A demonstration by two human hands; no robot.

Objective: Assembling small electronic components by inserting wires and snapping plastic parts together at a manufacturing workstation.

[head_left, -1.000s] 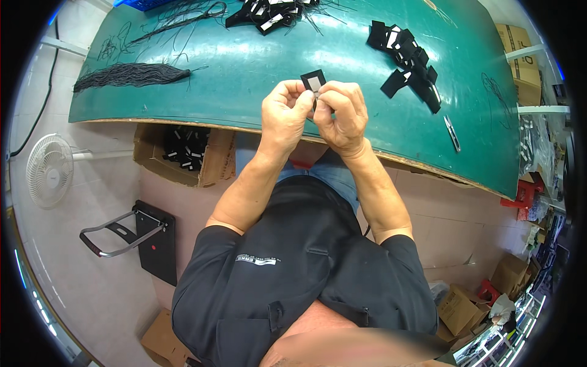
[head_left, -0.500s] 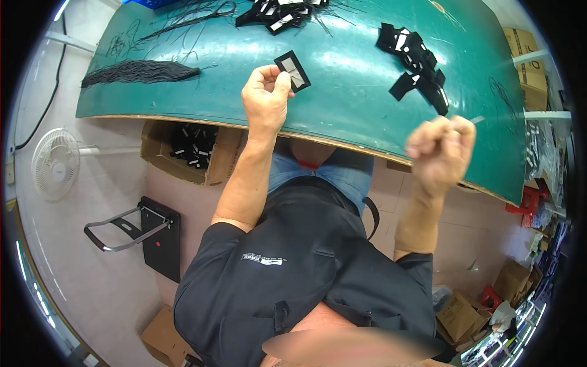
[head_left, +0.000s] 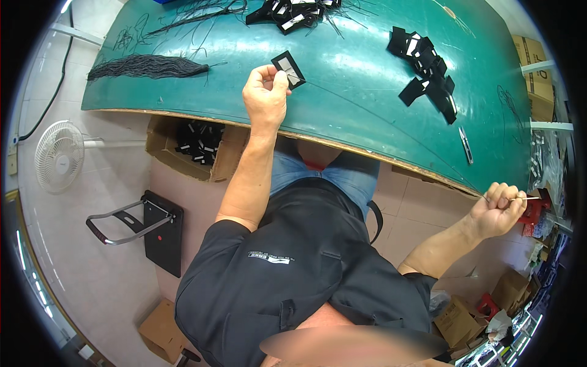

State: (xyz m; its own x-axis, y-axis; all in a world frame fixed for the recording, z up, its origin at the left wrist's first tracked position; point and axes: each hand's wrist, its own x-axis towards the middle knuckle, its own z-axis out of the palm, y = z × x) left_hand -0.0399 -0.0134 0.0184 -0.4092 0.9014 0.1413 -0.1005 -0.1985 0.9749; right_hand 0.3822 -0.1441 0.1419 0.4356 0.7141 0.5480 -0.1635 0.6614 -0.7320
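Note:
My left hand [head_left: 266,101] is closed over the table's near edge, pinching a small black rectangular piece [head_left: 285,56] with a pale centre between thumb and fingers. From that piece a dark thread [head_left: 391,122] runs taut to the lower right, across the table edge. At its far end my right hand [head_left: 495,211] is closed, out past the table's right front. A thin, pale needle-like tool [head_left: 532,198] sticks out of those fingers. Thread snips [head_left: 466,145] lie on the tabletop, apart from both hands.
On the green table [head_left: 342,73] lie a bundle of black cords [head_left: 150,67], a pile of black pieces with white patches [head_left: 293,13] and a second such pile [head_left: 425,61]. Under the edge stands a cardboard box [head_left: 229,150] holding similar pieces. A white fan [head_left: 59,156] is at left.
My right hand has moved down and right, away from over the table, and the thread now stretches tight from the black piece. The snips show now. My left hand has hardly moved.

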